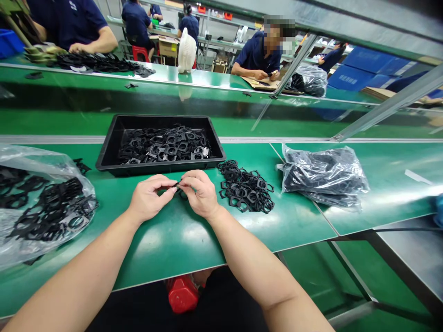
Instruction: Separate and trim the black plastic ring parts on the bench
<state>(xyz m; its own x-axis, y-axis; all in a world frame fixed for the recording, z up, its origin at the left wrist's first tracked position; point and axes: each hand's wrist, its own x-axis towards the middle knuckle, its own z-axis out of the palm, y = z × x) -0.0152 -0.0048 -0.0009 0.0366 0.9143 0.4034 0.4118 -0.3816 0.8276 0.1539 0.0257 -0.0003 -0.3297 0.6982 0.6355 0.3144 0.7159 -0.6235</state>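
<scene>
My left hand (150, 196) and my right hand (200, 191) meet just in front of the black tray, fingertips pinched on a small black plastic part (177, 184). Fingers hide most of this part, so its full shape does not show. The black tray (161, 168) holds a heap of flat black parts with round holes. Right of my right hand lies a loose pile of black ring-shaped parts (246, 186) on the green table. To the left, an open clear plastic bag (55, 159) contains many black parts with round openings.
A closed clear bag of black parts (325, 173) lies on the right of the green table (301, 230). Behind the tray runs a metal rail (249, 139). A slanted metal post (387, 103) rises at right. Co-workers sit at the far bench, one behind another black heap (100, 63).
</scene>
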